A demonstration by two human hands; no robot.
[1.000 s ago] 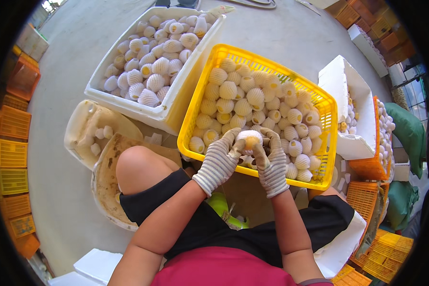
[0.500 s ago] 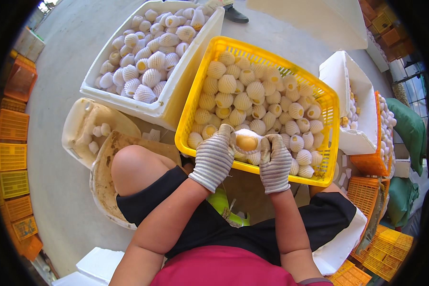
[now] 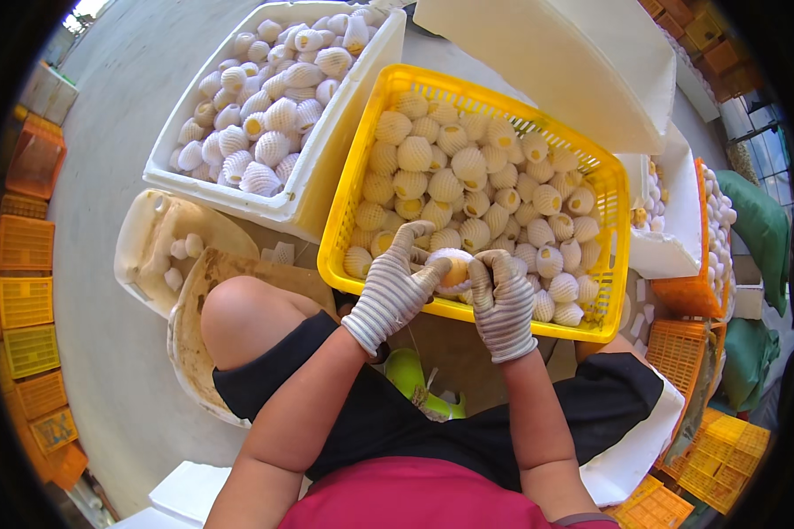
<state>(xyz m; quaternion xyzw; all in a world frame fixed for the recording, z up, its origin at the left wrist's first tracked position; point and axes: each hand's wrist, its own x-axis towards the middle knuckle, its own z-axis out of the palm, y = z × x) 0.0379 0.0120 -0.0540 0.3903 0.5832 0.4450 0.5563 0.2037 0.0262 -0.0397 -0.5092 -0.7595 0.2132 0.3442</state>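
A round yellowish-brown fruit (image 3: pixel 456 270), partly covered by a white foam net sleeve, is between my gloved hands above the near rim of a yellow plastic basket (image 3: pixel 339 220). My left hand (image 3: pixel 392 286) has its thumb against the fruit's left side, with the index finger lifted off it; its lower fingers are partly hidden. My right hand (image 3: pixel 505 304) is closed on the fruit's right side, fingers bent at the sleeve. Many fruits in the same white sleeves (image 3: pixel 468 164) fill the basket. Both gloves are striped grey and white knit.
A white foam box (image 3: pixel 304 198) of sleeved fruits stands at the far left. Beside my left knee are a cut-open plastic jug (image 3: pixel 146 242) and a stained tub (image 3: pixel 185 353). A white foam panel (image 3: pixel 565 62) is beyond the basket. Orange crates (image 3: pixel 675 353) stand at right.
The fruit has turned and sits a little lower, with more sleeve around it. My left index finger has lifted away. The white panel at the back has swung into view nearer the basket.
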